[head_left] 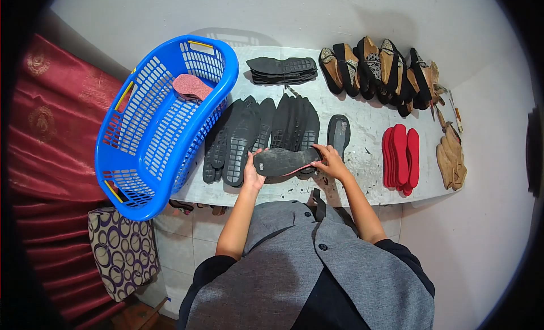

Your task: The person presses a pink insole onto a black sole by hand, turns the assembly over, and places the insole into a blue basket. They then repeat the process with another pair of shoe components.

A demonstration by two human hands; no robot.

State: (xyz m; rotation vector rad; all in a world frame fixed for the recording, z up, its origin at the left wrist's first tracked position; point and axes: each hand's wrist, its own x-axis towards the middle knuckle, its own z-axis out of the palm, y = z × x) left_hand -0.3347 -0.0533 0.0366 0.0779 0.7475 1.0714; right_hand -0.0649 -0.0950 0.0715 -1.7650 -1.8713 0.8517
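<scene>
Both hands hold a dark grey shoe sole (286, 161) level above the front of the table; a thin red edge shows along its near side. My left hand (253, 170) is closed around its left end. At the right end, my right hand (330, 161) pinches it between thumb and fingers. Just behind lie black rubber soles (235, 154) with a grid tread, in overlapping rows. One more dark sole (339, 134) lies flat beyond my right hand. To the right is a stack of red insoles (401, 157).
A blue plastic basket (164, 185) with pink insoles (192, 87) inside stands at the left. Stacked black soles (282, 69) lie at the back. Several black shoes (371, 66) line the back right. Tan pieces (451, 160) and tools sit at the right edge. Dark scraps litter the white table (362, 182).
</scene>
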